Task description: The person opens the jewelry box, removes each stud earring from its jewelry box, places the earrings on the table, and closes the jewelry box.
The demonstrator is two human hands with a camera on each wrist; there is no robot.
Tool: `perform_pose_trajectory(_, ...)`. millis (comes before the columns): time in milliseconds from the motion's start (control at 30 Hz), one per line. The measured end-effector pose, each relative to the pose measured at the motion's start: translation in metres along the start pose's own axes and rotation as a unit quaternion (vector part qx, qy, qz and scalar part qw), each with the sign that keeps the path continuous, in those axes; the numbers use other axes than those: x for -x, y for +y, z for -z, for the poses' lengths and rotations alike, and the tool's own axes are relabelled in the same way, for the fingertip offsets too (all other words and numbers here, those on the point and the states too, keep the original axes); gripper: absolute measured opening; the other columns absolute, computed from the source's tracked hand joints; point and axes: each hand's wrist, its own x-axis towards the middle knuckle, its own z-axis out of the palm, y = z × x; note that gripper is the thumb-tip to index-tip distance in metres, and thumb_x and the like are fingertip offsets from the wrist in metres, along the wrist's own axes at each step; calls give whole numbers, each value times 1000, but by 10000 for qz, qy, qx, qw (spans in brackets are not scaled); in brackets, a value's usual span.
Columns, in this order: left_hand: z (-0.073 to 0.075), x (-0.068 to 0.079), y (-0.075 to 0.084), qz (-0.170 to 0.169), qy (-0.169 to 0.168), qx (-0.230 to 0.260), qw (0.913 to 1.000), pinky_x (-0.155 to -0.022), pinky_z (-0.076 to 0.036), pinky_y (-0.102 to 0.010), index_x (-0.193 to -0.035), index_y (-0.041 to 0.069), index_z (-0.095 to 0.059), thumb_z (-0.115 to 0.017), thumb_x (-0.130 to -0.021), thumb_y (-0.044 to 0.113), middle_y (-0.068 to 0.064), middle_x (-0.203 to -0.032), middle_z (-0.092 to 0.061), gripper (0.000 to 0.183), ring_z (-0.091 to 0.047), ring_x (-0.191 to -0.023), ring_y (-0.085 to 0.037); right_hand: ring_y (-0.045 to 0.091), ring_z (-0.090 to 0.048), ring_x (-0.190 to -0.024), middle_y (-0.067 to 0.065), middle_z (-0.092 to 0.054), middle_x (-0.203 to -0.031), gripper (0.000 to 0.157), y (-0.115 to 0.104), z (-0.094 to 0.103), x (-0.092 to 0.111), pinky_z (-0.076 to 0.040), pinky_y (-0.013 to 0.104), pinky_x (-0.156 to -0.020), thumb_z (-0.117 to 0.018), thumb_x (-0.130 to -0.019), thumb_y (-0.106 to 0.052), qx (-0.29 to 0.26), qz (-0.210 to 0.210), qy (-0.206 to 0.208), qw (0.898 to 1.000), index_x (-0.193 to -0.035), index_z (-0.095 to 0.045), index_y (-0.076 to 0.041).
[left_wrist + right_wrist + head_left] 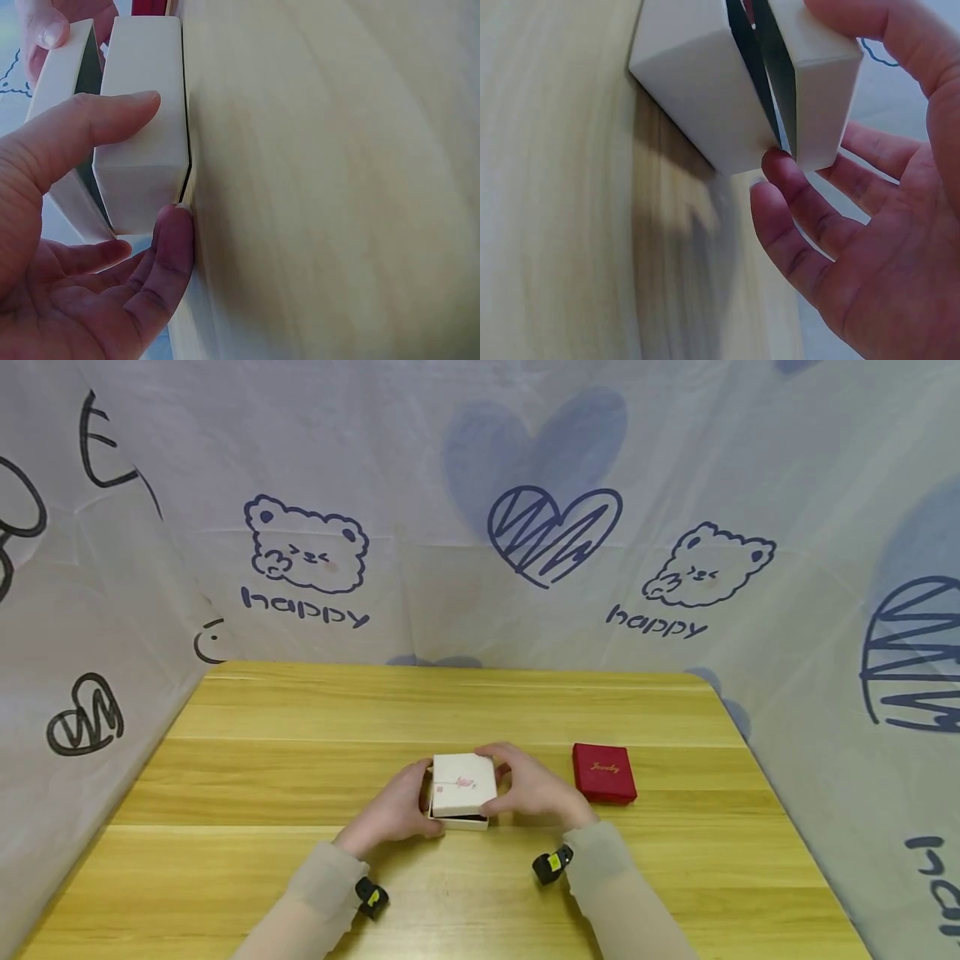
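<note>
A small white gift box stands on the table, its lid (463, 777) printed with a pink design. The lid is tilted and partly raised from the box base (467, 824), leaving a gap with a dark inner lining, widest toward the right. My left hand (397, 803) holds the base at its left side, thumb on the front wall (139, 67) and fingers at the far side. With my right hand (531, 787) I pinch the lid (826, 105) between thumb and fingers at its right edge; one fingertip (778, 161) is at the gap. The box's contents are hidden.
A closed red box (604, 774) with gold lettering sits to the right of my right hand. The wooden table (315, 710) is bordered at the back and sides by a printed white cloth (420, 585). Black bands with small devices (552, 865) are on both wrists.
</note>
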Motion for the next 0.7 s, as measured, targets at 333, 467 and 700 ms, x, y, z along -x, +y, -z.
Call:
perform_pose_trajectory(333, 2, 0, 2, 48, 69, -153, 9998, -76, -46, -36, -139, -9, -43, -94, -57, 9, -11, -103, -55, 98, -51, -80, -17, 25, -52, -107, 6, -47, -138, 84, 3, 10, -3, -50, 33, -81, -87, -74, -18, -11, -140, 277, 9995, -146, -43, -11)
perform_pose_trajectory(467, 2, 0, 3, 18, 78, -207, 9998, -72, -45, -34, -137, -9, -44, -93, -57, 10, -7, -94, -54, 96, -50, -75, -15, 25, -52, -106, 6, -47, -138, 85, 0, 15, -5, -51, 32, -79, -87, -74, -17, 26, -194, 454, 9988, -146, -43, -10)
perform_pose_trajectory(700, -1, -1, 1, -11, 130, -174, 9998, -70, -47, -33, -136, -10, -45, -93, -57, 8, -10, -101, -57, 94, -52, -72, -14, 22, -52, -96, 7, -49, -133, 84, 0, 19, -19, -47, 31, -75, -88, -71, -15, 191, -308, 841, 9958, -144, -46, -7)
